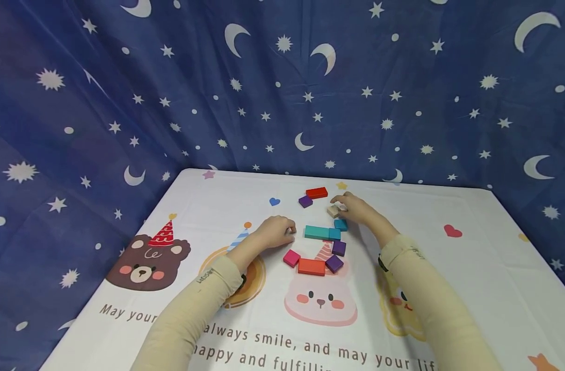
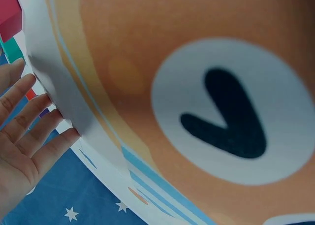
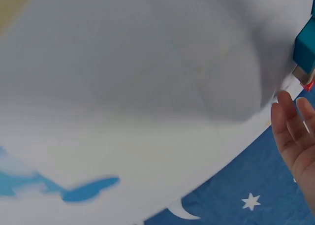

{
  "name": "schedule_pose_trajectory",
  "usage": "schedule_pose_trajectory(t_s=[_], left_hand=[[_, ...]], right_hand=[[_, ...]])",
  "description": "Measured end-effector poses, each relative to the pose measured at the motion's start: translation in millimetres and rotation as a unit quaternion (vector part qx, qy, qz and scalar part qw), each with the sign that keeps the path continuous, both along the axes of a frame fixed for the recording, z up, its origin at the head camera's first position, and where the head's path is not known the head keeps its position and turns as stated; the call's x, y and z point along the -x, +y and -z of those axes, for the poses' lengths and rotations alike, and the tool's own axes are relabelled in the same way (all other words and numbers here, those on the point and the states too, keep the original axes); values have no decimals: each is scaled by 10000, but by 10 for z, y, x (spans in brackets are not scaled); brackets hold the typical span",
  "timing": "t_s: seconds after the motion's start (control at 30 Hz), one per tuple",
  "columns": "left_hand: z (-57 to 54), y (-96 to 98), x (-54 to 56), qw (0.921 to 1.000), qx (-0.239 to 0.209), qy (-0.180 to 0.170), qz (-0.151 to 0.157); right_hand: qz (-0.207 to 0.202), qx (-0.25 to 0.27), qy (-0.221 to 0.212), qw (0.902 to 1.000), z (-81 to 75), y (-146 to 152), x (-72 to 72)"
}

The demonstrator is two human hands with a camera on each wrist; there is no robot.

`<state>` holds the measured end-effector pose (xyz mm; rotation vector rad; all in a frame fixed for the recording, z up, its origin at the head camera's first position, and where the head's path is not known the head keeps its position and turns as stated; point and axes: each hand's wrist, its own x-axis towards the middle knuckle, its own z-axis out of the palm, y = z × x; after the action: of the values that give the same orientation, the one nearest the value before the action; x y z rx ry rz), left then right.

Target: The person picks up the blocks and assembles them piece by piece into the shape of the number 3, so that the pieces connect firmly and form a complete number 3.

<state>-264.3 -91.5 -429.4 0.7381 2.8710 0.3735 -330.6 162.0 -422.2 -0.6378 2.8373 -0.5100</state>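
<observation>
My right hand is beside a small beige block; its thumb side is close to the block, and I cannot tell if they touch. In the right wrist view its fingers look loosely extended near that block. My left hand hovers left of a long teal block, fingers relaxed and holding nothing. Right of the teal block are two blue blocks. Below them come two purple blocks, an orange-red block and a pink block, forming a curved line.
Farther back lie a red block and a purple block, touching or nearly so. The white tablecloth carries printed cartoon animals and lettering. A dark blue curtain with moons and stars rises behind the table.
</observation>
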Motion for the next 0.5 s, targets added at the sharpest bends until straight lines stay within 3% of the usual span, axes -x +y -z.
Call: schedule_pose_trajectory(t_s=[0.17,0.5], left_hand=[[7,0,-10,10000,-2,-30,-33],[-6,-10,-17,10000,-7,3,10]], right_hand=[[-117,-493,-140,9986,-27,-55,44],[-45,-835,-95,9965,-70,-81,13]])
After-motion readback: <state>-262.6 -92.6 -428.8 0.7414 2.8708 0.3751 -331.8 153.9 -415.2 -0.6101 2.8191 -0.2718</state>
